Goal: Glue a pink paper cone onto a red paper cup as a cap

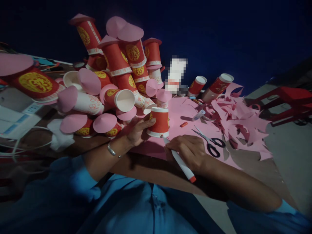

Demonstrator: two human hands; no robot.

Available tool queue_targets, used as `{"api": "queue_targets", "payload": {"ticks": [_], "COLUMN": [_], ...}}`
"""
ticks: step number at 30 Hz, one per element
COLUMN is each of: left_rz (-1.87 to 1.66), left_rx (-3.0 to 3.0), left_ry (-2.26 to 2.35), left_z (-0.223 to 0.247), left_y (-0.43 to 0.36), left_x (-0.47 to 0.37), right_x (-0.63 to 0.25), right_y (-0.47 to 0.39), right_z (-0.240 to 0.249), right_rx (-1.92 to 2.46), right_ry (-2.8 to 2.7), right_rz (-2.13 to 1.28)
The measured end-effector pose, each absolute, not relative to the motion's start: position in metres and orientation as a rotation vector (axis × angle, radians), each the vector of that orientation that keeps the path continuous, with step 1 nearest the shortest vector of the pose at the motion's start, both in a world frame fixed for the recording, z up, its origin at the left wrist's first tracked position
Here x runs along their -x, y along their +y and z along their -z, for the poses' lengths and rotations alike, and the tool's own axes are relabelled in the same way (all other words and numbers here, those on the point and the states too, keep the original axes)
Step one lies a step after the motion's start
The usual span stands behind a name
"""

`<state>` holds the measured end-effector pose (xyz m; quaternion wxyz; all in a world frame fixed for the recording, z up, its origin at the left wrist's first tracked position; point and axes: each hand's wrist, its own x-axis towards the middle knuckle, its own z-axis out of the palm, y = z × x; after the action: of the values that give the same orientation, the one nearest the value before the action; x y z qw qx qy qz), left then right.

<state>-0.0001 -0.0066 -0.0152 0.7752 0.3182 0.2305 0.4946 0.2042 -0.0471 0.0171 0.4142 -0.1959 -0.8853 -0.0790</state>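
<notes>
My left hand (pixel 140 131) is closed around a red paper cup (pixel 159 123) with white bands at its top and bottom, holding it over the pink paper. Pinched in my right hand (pixel 188 149) is a white marker (pixel 181 165) with a red end. Its tip points up at the cup's lower white band, and whether they touch I cannot tell. Just right of that hand lie black-handled scissors (pixel 212 143), blades apart. A small red marker cap (pixel 183 124) rests on the pink paper (pixel 177 109) beyond.
Red cups with pink paper cones (pixel 117 58) are stacked and strewn on the left. Pink paper scraps (pixel 243 120) pile up on the right, near two standing cups (pixel 198 86). A glue stick (pixel 198 114) lies mid-table. A red stool (pixel 287 100) stands beyond the right edge.
</notes>
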Motion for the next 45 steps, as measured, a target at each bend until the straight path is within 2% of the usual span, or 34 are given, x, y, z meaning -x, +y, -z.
{"api": "queue_targets", "payload": {"ticks": [45], "left_rz": [-0.994], "left_rx": [-0.771], "left_ry": [0.593], "left_z": [0.0173], "left_y": [-0.0094], "left_x": [-0.0002], "right_x": [-0.2049], "right_y": [-0.0464], "right_z": [-0.0263], "right_rx": [0.434], "right_ry": [-2.312], "right_rz": [0.172]}}
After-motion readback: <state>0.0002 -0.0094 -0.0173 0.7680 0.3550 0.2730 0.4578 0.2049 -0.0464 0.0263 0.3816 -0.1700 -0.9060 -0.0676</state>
